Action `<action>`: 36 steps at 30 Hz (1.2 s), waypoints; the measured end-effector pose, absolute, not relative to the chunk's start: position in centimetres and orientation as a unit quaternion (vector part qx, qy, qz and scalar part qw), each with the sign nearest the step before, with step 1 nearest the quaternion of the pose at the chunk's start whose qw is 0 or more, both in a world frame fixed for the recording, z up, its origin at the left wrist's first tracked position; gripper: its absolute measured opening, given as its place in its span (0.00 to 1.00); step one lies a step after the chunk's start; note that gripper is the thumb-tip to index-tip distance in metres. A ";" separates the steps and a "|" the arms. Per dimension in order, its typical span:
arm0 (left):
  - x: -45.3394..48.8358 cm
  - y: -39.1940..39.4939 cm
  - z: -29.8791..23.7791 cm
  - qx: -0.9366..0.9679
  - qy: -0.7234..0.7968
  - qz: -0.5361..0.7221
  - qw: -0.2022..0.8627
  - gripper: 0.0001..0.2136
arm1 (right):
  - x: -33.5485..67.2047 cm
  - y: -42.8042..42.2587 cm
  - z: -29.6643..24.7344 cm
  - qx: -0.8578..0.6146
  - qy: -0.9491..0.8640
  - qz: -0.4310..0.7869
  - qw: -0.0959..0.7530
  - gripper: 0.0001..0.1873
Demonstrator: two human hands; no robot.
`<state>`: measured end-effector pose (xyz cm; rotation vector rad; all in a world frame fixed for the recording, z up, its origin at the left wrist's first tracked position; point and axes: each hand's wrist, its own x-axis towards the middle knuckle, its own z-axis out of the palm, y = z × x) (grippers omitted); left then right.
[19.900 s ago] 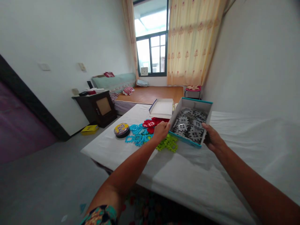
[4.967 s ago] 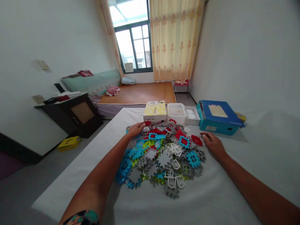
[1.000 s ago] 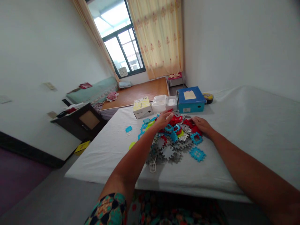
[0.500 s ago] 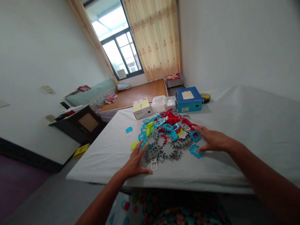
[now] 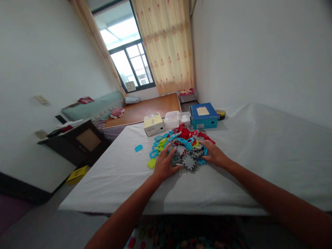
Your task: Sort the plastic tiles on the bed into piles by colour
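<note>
A heap of flat interlocking plastic pieces [image 5: 184,142] in red, blue, green, grey and white lies on a white-sheeted table [image 5: 249,166]. My left hand [image 5: 164,164] rests at the heap's near left edge, fingers spread flat on grey pieces. My right hand [image 5: 214,155] lies at its near right edge, fingers stretched out against the pieces. Neither hand holds anything. A lone blue piece [image 5: 138,148] lies apart on the left.
Behind the heap stand a yellow box [image 5: 153,124], a clear plastic container [image 5: 176,119], a blue box [image 5: 203,116] and a round tin [image 5: 221,113]. A dark bedside cabinet [image 5: 83,141] and a low bed [image 5: 140,110] lie past the table's left side.
Both hands have drawn inward against the near sides of the heap, bunching the pieces into a tighter pile. The camera has pulled back a little.
</note>
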<state>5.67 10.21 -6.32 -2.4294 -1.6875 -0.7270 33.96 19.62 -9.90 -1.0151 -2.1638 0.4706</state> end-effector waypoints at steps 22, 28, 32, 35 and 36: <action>1.2 16.6 -6.0 -0.754 -0.549 -0.352 0.081 0.22 | 37.0 33.3 -5.2 -0.547 -0.811 0.070 0.197 0.14; 0.1 16.8 -7.3 -0.739 -0.551 -0.383 0.062 0.19 | 36.0 35.4 -4.6 -0.557 -0.809 0.056 0.181 0.17; 0.0 16.9 -7.3 -0.736 -0.542 -0.401 0.063 0.18 | 33.4 37.6 -3.8 -0.560 -0.814 0.048 0.143 0.15; 0.1 16.8 -7.1 -0.736 -0.530 -0.414 0.075 0.17 | 29.9 38.9 -4.1 -0.517 -0.847 0.050 0.114 0.20; 0.1 16.7 -7.1 -0.738 -0.526 -0.416 0.077 0.17 | 28.7 39.2 -4.4 -0.501 -0.859 0.051 0.098 0.23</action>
